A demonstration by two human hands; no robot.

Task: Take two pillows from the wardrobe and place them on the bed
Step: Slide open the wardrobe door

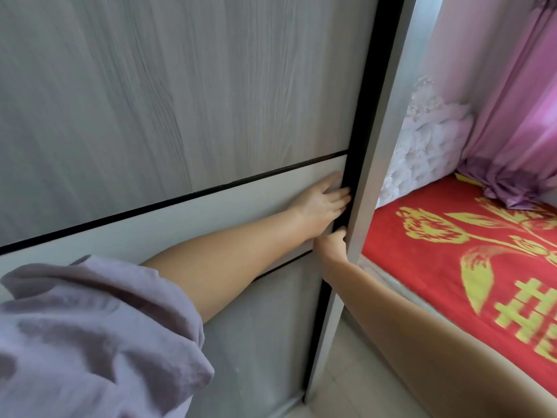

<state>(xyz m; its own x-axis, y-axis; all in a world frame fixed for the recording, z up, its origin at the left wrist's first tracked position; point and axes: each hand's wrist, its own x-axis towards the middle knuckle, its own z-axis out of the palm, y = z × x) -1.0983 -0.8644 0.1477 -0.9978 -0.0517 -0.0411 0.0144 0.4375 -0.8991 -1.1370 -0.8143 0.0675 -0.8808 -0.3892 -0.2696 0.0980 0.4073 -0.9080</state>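
A grey wood-grain sliding wardrobe door point(180, 95) fills the left and middle of the head view. A black vertical strip point(366, 116) runs down its right edge. My left hand point(321, 203) lies against the door with its fingers curled onto that black edge. Just below it, my right hand point(331, 244) grips the same edge, fingers hidden behind it. The bed point(452, 257), covered in a red blanket with yellow flowers, lies to the right. No pillow is in view; the wardrobe's inside is hidden.
A grey wardrobe side panel point(388, 146) stands between the door and the bed. Pink curtains point(518, 116) hang at the bed's far end, beside white ruffled fabric point(428, 140). A narrow strip of pale floor point(346, 372) runs between wardrobe and bed.
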